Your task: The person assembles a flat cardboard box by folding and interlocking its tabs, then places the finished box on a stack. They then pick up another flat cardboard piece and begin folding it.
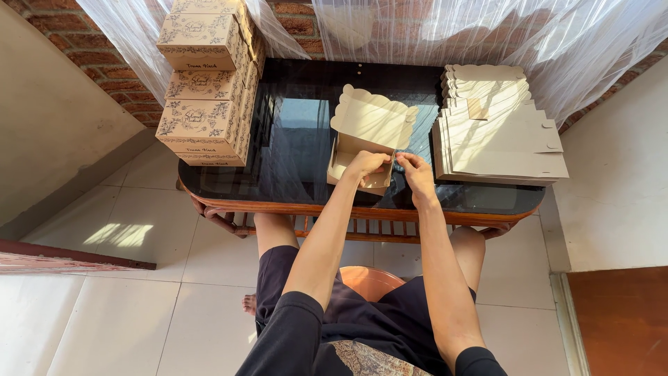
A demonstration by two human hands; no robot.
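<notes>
Two bare hands meet at the near edge of a dark glass-topped table (299,139) in the head view, working on one half-folded kraft cardboard box (365,132) that stands on the table just in front of the person. The left hand (367,165) closes its grip on the box's front wall, fingers curled over the edge; the right hand (417,171) pinches the same wall at its right corner, so both grips are clenched on the cardboard. The box's scalloped lid stands open and tilts away toward the window.

One stack of flat, unfolded box blanks (497,132) lies on the right end of the table, near the hands but apart from them; the number of sheets is too fine to count. One pile of finished printed boxes (209,76) rises at the left end, at least four layers showing, its top cut off by the frame. Sheer white curtain (487,35) drapes over a brick wall behind. An orange stool (369,282) is mostly hidden between the person's legs, and one bare foot (249,304) peeks out below.
</notes>
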